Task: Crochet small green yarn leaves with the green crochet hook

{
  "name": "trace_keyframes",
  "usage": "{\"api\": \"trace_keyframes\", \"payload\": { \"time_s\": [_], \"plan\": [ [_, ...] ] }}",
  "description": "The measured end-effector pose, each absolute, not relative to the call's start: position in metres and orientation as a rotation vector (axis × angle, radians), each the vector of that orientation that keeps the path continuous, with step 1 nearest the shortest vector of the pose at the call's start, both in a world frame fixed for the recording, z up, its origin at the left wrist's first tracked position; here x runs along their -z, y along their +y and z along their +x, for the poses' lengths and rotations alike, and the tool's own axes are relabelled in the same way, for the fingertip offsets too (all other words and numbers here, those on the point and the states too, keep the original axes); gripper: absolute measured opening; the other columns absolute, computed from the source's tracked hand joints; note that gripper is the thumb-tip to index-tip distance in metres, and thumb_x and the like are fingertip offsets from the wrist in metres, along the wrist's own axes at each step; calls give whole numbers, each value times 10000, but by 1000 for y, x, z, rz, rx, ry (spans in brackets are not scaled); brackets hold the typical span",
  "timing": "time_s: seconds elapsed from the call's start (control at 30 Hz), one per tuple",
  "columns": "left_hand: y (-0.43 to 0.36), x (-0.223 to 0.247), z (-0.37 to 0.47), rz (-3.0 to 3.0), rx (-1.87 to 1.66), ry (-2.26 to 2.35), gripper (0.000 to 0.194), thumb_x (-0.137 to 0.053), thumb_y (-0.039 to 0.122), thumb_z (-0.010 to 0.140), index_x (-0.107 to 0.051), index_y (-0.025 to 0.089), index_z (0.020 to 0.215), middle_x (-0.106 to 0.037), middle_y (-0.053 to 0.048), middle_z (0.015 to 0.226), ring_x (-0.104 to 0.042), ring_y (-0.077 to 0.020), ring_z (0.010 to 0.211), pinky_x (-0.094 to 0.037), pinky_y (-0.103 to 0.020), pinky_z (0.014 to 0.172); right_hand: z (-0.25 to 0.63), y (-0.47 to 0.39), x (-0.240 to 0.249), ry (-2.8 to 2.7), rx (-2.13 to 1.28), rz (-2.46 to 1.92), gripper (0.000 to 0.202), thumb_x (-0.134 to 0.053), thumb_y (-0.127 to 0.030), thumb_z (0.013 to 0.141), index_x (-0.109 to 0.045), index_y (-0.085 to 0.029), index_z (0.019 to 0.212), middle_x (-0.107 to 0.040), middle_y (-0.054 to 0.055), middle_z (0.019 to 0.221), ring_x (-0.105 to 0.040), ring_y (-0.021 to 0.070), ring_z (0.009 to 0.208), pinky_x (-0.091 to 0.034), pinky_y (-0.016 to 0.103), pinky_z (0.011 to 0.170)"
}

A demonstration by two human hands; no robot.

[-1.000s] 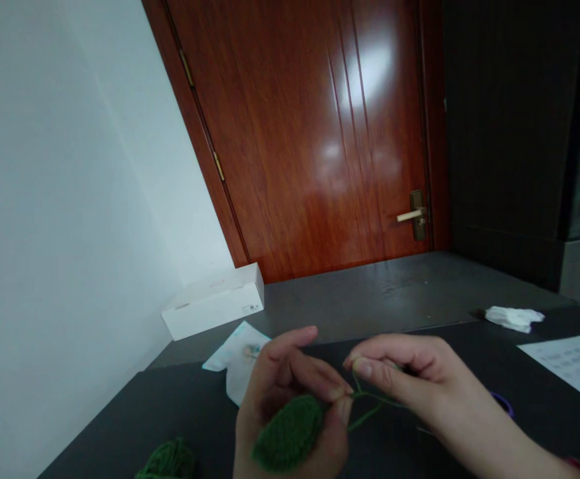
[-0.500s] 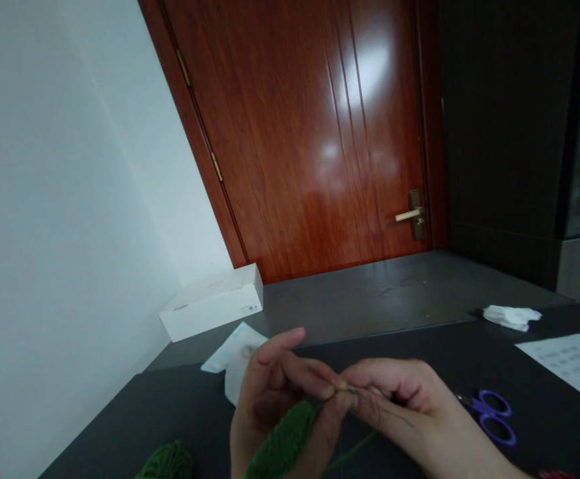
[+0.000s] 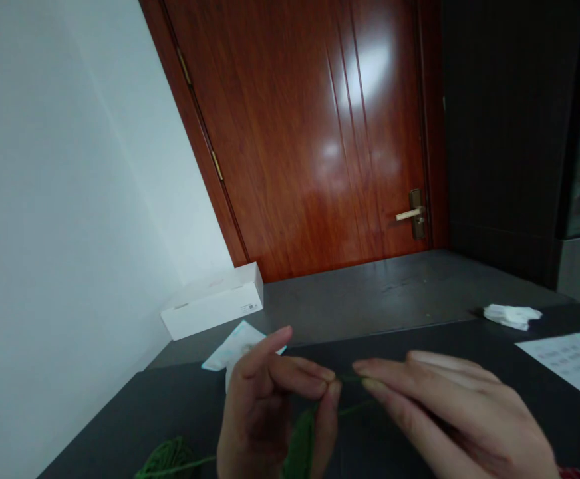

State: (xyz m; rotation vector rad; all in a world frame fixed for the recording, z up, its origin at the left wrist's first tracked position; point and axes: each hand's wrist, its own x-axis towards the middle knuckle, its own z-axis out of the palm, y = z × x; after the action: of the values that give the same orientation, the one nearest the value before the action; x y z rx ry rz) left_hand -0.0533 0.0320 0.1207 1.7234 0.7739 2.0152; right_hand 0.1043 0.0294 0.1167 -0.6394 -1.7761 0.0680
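Note:
My left hand point(image 3: 275, 399) pinches a strand of green yarn point(image 3: 350, 378) between thumb and fingertips. A dark green knitted or crocheted piece point(image 3: 300, 446) hangs in that same hand, behind the thumb. To the right, my right hand point(image 3: 449, 406) has its thumb and forefinger closed on the other end of the short stretch of strand. A second length of yarn runs below it toward the right fingers. At the bottom left lies a ball of green yarn point(image 3: 167, 459), its tail leading to my left hand. Whether a hook or needle is between the fingers cannot be seen.
Behind my left hand lies a white packet with blue edges point(image 3: 235, 349). A long white box point(image 3: 215, 306) stands against the wall. On the right of the dark table point(image 3: 370, 299) are a crumpled white tissue point(image 3: 512, 316) and a printed sheet point(image 3: 577, 362).
My hands were touching at the fingertips; now the right has drawn away to the right, with green yarn stretched between them. It now covers the purple scissors. The green piece has turned more upright.

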Motion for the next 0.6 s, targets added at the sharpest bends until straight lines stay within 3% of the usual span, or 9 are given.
{"api": "trace_keyframes", "payload": {
  "time_s": [0.17,0.27,0.33,0.47,0.6],
  "plan": [
    [31,-121,-49,1571,-1863,686,539,-691,22,665,-587,261,1136,-571,90,603,-620,-76,612,-510,-146,625,101,41,-122,-1621,-660,-791,154,-618,-234,851,-766,-273,857,-741,-14,700,-682,154,667,-511,208,587],
    [36,-120,-50,1388,-1779,684,507,-739,53,629,-627,259,1078,-557,97,568,-605,-67,576,-504,-136,598,91,52,-111,-1520,-1072,-759,195,-646,-360,822,-773,-226,761,-711,11,668,-634,152,625,-489,227,573],
    [39,-120,-52,1304,-1761,691,500,-768,72,608,-642,256,1055,-556,99,560,-599,-65,561,-509,-141,599,84,55,-103,-1462,-1168,-707,239,-656,-413,801,-765,-208,743,-688,12,643,-607,144,599,-471,228,554],
    [42,-119,-59,1333,-1836,720,476,-765,73,636,-638,270,1050,-581,94,567,-608,-73,583,-525,-152,626,77,50,-95,-1632,-994,-754,265,-569,-337,873,-737,-182,741,-655,11,610,-589,143,569,-450,231,523],
    [40,-119,-60,1475,-1947,807,481,-735,41,667,-624,276,1072,-599,84,611,-612,-79,624,-534,-161,676,81,34,-97,-1893,-406,-716,249,-501,-188,898,-729,-153,806,-668,37,591,-609,158,523,-448,258,500]
  ]
}}
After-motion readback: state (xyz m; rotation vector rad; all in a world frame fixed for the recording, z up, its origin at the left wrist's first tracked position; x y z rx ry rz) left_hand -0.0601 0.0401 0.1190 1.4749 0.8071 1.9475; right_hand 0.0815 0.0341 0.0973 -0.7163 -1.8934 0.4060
